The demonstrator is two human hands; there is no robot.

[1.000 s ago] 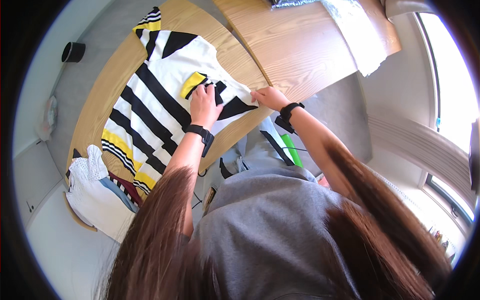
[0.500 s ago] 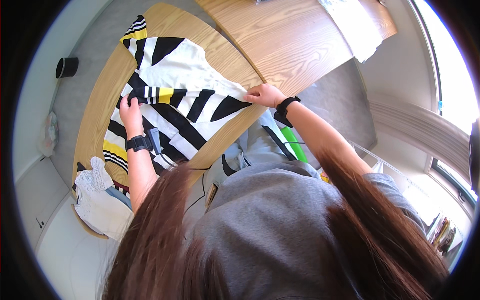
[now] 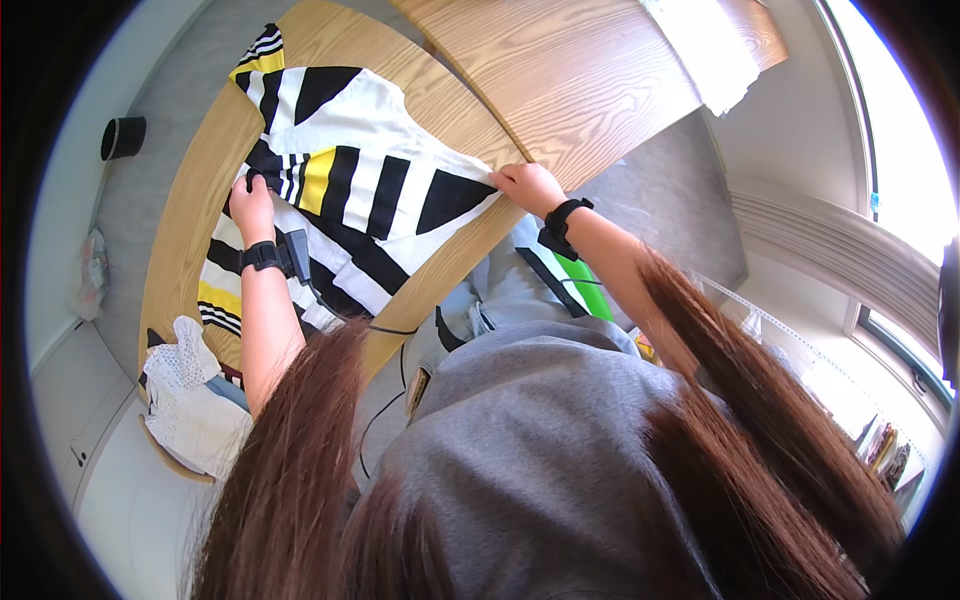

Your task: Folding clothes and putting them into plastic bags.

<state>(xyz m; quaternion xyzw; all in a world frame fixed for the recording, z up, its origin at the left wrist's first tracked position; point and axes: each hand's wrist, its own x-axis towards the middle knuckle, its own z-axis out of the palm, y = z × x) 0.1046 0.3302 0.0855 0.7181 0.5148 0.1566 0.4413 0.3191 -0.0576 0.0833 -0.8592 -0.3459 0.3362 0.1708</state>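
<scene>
A knit sweater (image 3: 355, 115) in white, black and yellow stripes lies spread on the wooden table (image 3: 180, 230). One striped sleeve (image 3: 340, 187) is laid across its body, and both my hands pinch this fabric. My left hand (image 3: 253, 205) is closed on the cuff end, near the sweater's left side. At the shoulder end, close to the table's near edge, my right hand (image 3: 530, 187) grips a white and black corner. The other sleeve (image 3: 262, 55) stretches out toward the far left. Black bands circle both wrists, and a grey device with a cable hangs by the left one.
A second wooden table (image 3: 570, 80) adjoins at the far right, with white sheets (image 3: 705, 50) on it. White lace clothing (image 3: 195, 400) hangs over a chair at lower left. On the floor stand a black bin (image 3: 123, 138) and a plastic bag (image 3: 92, 275).
The sleeve across the sweater has gone from a narrow, bunched strip to a wider, flatter band. My left hand has shifted slightly left and away from me; the right keeps its grip.
</scene>
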